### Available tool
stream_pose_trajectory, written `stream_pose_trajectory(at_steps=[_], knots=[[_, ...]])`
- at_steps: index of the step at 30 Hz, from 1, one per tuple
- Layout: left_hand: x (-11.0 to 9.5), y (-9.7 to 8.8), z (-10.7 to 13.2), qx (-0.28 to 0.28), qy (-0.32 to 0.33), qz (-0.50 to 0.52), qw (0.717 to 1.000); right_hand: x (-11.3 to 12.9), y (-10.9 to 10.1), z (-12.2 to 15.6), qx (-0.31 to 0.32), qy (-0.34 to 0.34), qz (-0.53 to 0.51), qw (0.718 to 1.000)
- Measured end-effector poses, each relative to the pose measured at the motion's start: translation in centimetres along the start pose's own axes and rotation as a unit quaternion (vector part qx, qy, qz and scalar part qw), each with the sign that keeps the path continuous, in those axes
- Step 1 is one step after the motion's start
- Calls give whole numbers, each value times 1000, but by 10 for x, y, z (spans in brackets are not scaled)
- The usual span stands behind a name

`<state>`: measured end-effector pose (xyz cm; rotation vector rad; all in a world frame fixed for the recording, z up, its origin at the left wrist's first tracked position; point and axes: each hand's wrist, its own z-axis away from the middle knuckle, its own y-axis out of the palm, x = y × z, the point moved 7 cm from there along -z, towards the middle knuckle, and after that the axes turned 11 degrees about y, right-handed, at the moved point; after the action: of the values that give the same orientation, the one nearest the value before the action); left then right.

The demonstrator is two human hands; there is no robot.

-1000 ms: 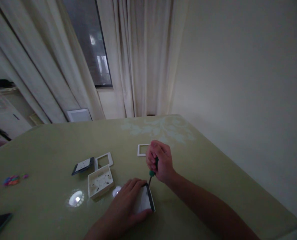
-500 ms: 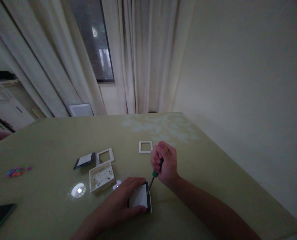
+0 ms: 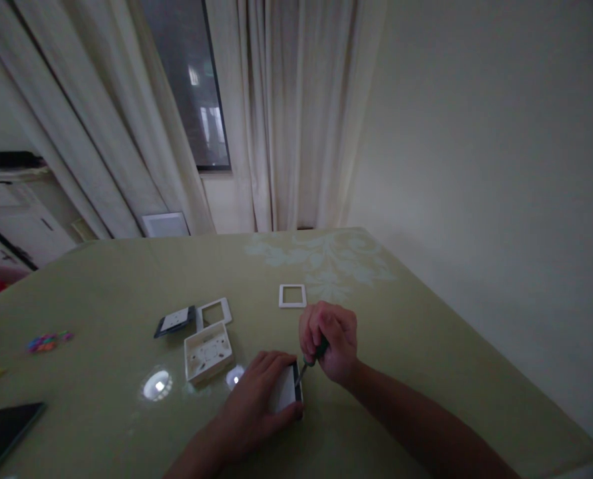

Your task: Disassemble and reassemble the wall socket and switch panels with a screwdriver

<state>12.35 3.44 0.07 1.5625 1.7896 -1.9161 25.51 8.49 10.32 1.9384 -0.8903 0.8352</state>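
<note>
My left hand [image 3: 261, 399] grips a wall socket panel [image 3: 283, 389] with a white face and dark border, fingers along its far side and thumb at its near edge. In my right hand [image 3: 329, 339] is a screwdriver [image 3: 309, 362] with a dark green handle, held in a fist. The shaft slants down to the left, its tip at the panel's right dark edge. Left of my left hand sit an open white mounting box [image 3: 209, 352], a white frame [image 3: 223, 307] and a second dark-edged panel [image 3: 176, 320]. Another white frame [image 3: 293, 307] lies beyond my right hand.
Small colourful pieces [image 3: 44, 343] and a dark flat device [image 3: 6, 432] lie at the left of the pale green table [image 3: 400, 399]. A wall [image 3: 476, 166] runs along the right side; curtains [image 3: 306, 133] hang behind the table.
My right hand has come lower and tilted the screwdriver flatter, its tip still at the panel's edge. My left hand has shifted slightly right on the panel. The view has moved a little.
</note>
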Motion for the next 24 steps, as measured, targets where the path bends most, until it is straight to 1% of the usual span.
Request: stream_pose_trajectory(at_steps=[4,13,20,24], knots=[[-4,1,-1,-20,3,-6,1000,0,0,3,-23,-7,23,999],[-2,-1,-2,-24,10,12,1000,-1,-2,2,-19,2,17,1000],[0,-1,-1,-29,-8,35,999,-5,-4,1,-36,21,23,999],[4,0,0,-33,-9,36,999,-6,-5,0,-33,25,14,999]])
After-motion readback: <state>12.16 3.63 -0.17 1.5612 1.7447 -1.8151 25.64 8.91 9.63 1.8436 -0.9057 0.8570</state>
